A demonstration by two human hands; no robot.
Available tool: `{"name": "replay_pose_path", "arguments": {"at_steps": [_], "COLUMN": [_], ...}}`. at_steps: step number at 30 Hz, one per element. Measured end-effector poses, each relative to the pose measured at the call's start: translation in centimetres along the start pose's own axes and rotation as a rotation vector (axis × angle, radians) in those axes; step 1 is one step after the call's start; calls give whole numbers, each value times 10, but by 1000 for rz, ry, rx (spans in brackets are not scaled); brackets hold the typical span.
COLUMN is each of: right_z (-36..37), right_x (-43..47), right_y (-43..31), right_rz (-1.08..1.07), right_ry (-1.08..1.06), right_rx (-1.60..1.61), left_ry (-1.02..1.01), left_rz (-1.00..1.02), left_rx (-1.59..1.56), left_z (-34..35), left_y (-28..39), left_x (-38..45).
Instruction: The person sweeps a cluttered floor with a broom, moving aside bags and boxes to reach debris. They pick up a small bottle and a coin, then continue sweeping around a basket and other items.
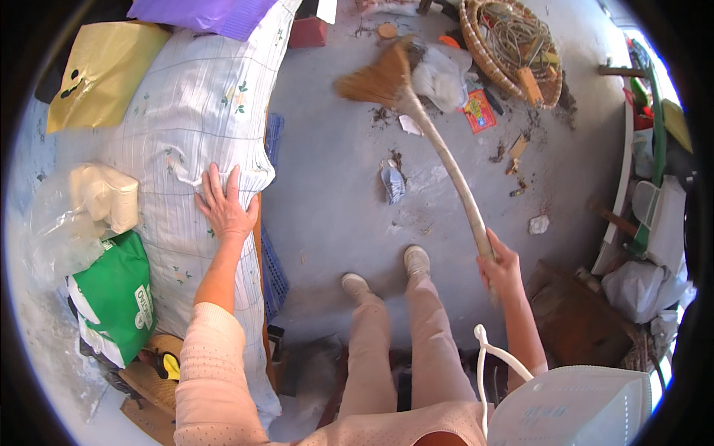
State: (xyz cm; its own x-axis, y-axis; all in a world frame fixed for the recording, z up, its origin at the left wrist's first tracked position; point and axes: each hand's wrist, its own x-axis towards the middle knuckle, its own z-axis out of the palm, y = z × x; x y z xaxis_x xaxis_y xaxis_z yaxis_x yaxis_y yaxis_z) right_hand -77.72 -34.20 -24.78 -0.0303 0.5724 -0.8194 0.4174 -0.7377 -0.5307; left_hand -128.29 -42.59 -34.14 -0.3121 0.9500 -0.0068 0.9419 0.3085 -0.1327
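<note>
My right hand [500, 266] is closed around the lower handle of a long broom [446, 156]. Its tan bristle head [379, 77] fans out over the grey floor, left of a clear plastic bag with white stuff [442, 78]. My left hand [226, 203] rests spread and palm down on a white floral cloth [184, 128] covering a bed-like surface, close to its right edge. Between the broom and the covered surface, a crumpled blue-and-white scrap [393, 183] lies on the floor. A red printed packet [479, 111] and a white scrap [411, 125] lie nearer the bristles.
A wicker basket [471, 39] with tangled cord stands at the upper right, dirt and wood bits around it. Blue plastic crates [273, 273] sit under the cloth's edge. A green bag [117, 295] and yellow bag [106, 72] lie left. Cluttered shelving [619, 184] lines the right.
</note>
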Motion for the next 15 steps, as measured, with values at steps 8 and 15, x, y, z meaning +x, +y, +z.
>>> {"name": "replay_pose_path", "arguments": {"at_steps": [8,15], "right_z": [57,86], "right_x": [-20,57], "right_y": [-70,-35], "right_rz": [-53,97], "right_ry": [-178,-168], "right_rx": [17,21], "left_ry": [-52,-34], "left_rz": [-28,-41], "left_rx": [-22,-42], "left_z": [-10,-3], "left_y": [2,-1], "left_x": [2,0]}}
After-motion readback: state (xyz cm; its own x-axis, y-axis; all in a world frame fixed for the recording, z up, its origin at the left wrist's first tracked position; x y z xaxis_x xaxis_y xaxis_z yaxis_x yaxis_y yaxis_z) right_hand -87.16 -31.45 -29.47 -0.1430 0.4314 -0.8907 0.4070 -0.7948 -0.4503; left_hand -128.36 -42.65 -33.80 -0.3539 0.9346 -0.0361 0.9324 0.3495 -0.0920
